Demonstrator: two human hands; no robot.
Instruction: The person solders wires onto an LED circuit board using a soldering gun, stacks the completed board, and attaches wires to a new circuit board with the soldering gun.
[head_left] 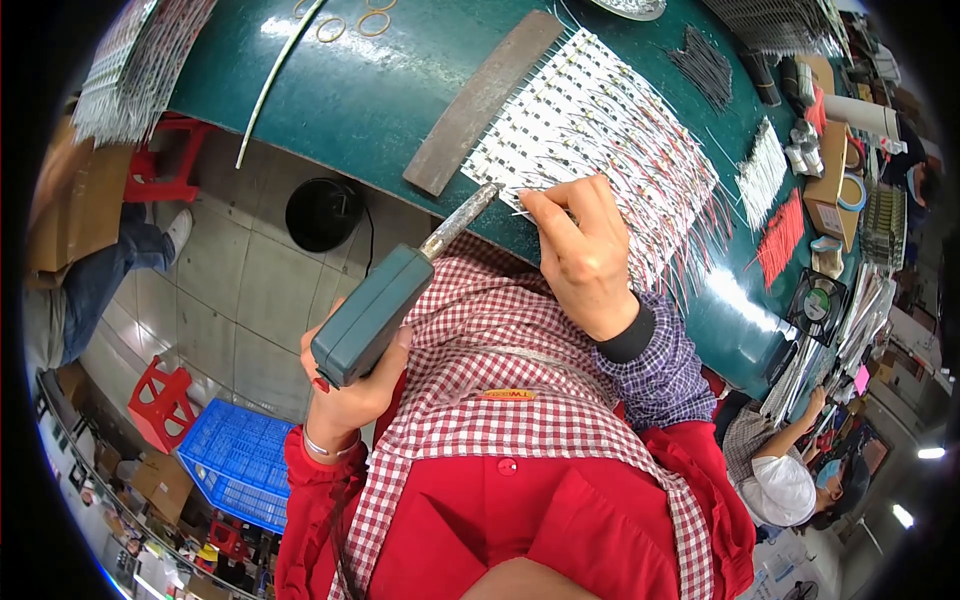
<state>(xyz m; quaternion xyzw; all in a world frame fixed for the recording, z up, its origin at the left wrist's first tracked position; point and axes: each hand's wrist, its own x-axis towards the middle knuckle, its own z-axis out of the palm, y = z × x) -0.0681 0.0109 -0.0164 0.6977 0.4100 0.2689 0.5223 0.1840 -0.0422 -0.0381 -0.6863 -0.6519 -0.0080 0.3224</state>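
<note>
A: Nearest is a red top and checked apron [500, 400], with a small orange label sewn on just below the left hand. That left hand [345, 385] is closed round the green handle of a soldering iron [400, 290], whose metal tip reaches the near edge of the strip array [600, 140].

B: And the right hand [585, 250]?

A: It rests on the array's near edge, grip pinched shut on what looks like a thin wire; too fine to be sure.

B: Risks?

A: I'd judge the hot tip sits very close to the right fingertips [530, 200], so a slip could burn them. The leads lie crowded, so solder could bridge neighbours. The array overhangs the green surface [380, 90] slightly, so a nudge might shift it, though a grey bar [480, 100] weighs down its left edge.

B: Packages or signs?

A: Right of the array, brown cartons [830, 190] sit along the surface's far rim. Left and below it, on the floor, a blue crate [235, 460].
</note>
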